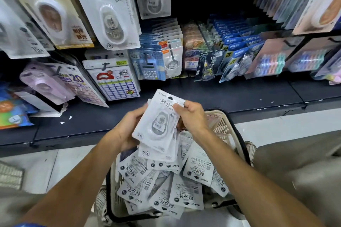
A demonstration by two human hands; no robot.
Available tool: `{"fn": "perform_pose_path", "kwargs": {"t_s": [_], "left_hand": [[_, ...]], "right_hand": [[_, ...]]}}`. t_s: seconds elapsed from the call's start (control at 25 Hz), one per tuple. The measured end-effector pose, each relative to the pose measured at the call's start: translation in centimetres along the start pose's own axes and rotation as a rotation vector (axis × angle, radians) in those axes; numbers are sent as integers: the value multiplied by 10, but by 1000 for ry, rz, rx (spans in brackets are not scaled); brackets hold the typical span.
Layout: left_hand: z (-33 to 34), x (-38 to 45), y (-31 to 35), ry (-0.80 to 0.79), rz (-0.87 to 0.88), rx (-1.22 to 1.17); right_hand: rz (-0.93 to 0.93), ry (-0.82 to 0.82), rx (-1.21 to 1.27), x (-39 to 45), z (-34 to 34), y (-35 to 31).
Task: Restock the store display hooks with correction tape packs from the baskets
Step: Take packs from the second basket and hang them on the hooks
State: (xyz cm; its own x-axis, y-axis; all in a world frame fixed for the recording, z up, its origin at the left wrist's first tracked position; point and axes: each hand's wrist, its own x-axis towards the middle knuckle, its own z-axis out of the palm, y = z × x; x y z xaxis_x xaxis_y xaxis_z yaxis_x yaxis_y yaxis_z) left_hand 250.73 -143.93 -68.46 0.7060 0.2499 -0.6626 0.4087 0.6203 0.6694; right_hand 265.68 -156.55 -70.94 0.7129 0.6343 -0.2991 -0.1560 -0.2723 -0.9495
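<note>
My left hand (127, 127) cradled a fanned stack of correction tape packs (158, 125) over the basket (224, 125), right hand (191, 116) pinching the top pack's corner; loose fan risked sliding back in, hang holes misaligned.

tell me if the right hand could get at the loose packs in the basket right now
Probably not freely: the right hand is pinching the held stack, though the basket packs lie uncovered below.
</note>
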Motion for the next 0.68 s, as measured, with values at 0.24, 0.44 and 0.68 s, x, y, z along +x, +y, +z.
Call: {"fn": "perform_pose_path", "kwargs": {"t_s": [0.24, 0.44, 0.68], "left_hand": [[-9, 3, 0, 301, 175, 112], [-15, -2, 11, 282, 119, 154], [-29, -6, 3, 439, 241, 188]], "right_hand": [[167, 21, 423, -20, 26, 10], [208, -490, 442, -17, 37, 20], [-192, -778, -1264, -32, -21, 120]]}}
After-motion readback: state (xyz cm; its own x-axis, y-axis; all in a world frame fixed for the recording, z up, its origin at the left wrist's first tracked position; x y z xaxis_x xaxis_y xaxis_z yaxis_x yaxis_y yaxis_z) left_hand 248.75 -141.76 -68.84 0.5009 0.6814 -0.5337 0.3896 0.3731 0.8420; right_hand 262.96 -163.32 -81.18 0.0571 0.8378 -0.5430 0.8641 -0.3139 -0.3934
